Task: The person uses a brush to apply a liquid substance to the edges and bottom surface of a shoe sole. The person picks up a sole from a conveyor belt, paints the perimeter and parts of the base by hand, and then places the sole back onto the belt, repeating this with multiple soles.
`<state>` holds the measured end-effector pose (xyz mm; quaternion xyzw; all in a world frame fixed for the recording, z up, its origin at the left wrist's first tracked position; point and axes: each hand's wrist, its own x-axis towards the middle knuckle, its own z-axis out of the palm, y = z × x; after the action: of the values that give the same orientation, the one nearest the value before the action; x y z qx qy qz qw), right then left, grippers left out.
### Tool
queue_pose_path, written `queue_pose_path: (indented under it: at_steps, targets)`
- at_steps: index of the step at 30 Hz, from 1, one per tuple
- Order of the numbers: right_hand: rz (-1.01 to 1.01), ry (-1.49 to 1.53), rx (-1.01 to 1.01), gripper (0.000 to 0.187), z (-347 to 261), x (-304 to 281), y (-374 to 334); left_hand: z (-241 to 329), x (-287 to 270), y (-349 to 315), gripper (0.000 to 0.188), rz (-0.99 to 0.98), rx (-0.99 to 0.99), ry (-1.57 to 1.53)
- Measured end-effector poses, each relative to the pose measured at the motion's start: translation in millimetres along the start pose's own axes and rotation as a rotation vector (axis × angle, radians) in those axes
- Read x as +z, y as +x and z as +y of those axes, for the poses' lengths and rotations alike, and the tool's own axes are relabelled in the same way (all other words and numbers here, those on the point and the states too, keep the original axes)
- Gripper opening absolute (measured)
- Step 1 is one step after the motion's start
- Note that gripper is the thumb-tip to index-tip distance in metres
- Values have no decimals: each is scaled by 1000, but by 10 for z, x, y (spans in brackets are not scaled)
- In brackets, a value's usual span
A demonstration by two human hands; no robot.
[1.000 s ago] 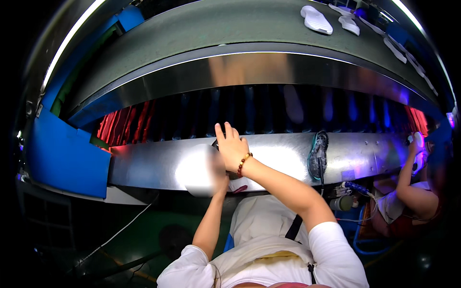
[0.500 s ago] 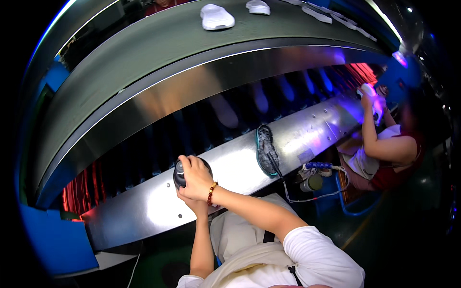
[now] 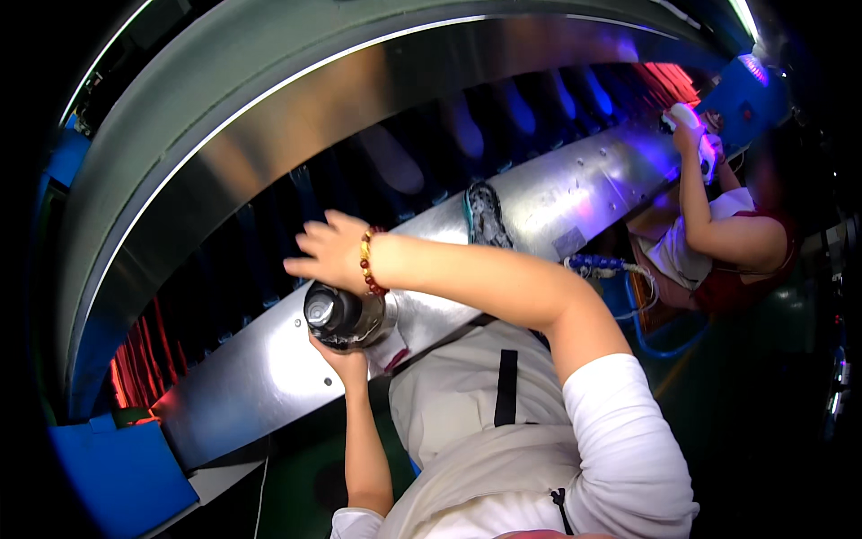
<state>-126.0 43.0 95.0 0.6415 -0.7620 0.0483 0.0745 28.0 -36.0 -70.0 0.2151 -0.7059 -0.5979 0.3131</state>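
Observation:
A bottle with a black lid and a smoky, see-through body stands tilted toward me over the metal ledge. My left hand grips its lower side from the near side, its fingers partly hidden by the bottle. Just beyond the lid, my right hand is stretched out with fingers spread and slightly blurred; it holds nothing. Its wrist, with a beaded bracelet, passes above the bottle. A black-and-grey shoe sole with a teal edge lies farther right on the ledge, partly covered by my right forearm.
Beyond the ledge, pale soles sit in a dark machine opening under a curved metal hood. Red strips hang at its left end, above a blue box. At right, a co-worker's hands hold a white shoe part.
My right hand has come off the bottle's lid and moved away, its fingers opening. My left hand keeps hold of the bottle. The view has tilted, so the white soles on the belt are gone.

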Motion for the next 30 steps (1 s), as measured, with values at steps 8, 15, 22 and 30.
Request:
queue_pose_path:
  at_steps: [8, 15, 22, 30]
  targets:
    - [-322, 176, 490, 82, -474, -188, 291, -60, 20, -16, 67, 48, 33, 13]
    - [-320, 137, 112, 37, -705, 9, 296, -608, -132, 21, 70, -101, -72, -66]
    - [120, 45, -419, 11, -797, 221, -188, -319, -120, 35, 77, -121, -125, -42]
    - [275, 339, -306, 34, -559, 22, -677, 462, -374, -67, 100, -247, 40, 3]
